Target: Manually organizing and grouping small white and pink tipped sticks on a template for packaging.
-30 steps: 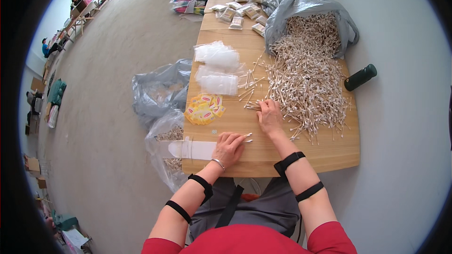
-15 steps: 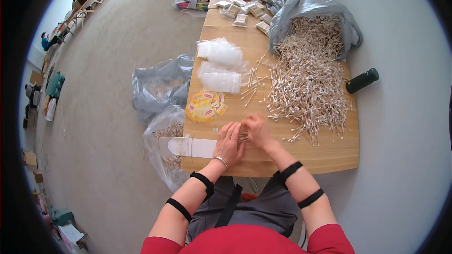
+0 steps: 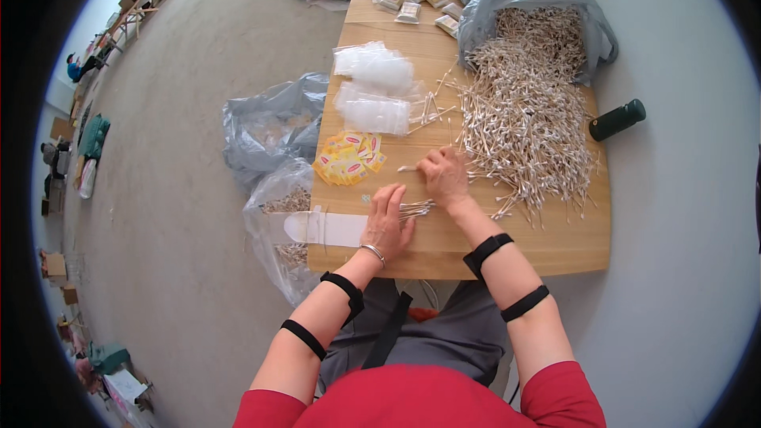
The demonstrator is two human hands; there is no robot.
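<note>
The left hand [image 3: 386, 222] lay low over the surface [image 3: 515, 252], near its near left corner, with the thumb set apart from the fingers and a bundle of cotton swabs [image 3: 415, 210] held between them. The white tips of the bundle pointed toward the right edge. The right hand [image 3: 445, 177] was a little farther from the near edge, its fingers bent down and bunched together. A single swab [image 3: 407, 168] stuck out from beside its fingertips toward the left edge; whether they were pinching it could not be told, as the undersides were hidden.

Just beyond the right hand, a big heap of cotton swabs [image 3: 523, 119] spread along the right edge, spilling from the mouth of a gray plastic bag [image 3: 476, 24]. A dark green bottle [image 3: 618, 120] lay next to the heap at the right edge.

Along the left edge, going away from the near left corner, were a white strip [image 3: 342, 230] that ran from beside the left hand out past the edge, a scatter of yellow cards [image 3: 347, 158] and two piles of clear packets [image 3: 372, 91]. Filled packets [image 3: 408, 13] lay toward the far end. Below the left edge, a clear bag [image 3: 265, 226] held more swabs.
</note>
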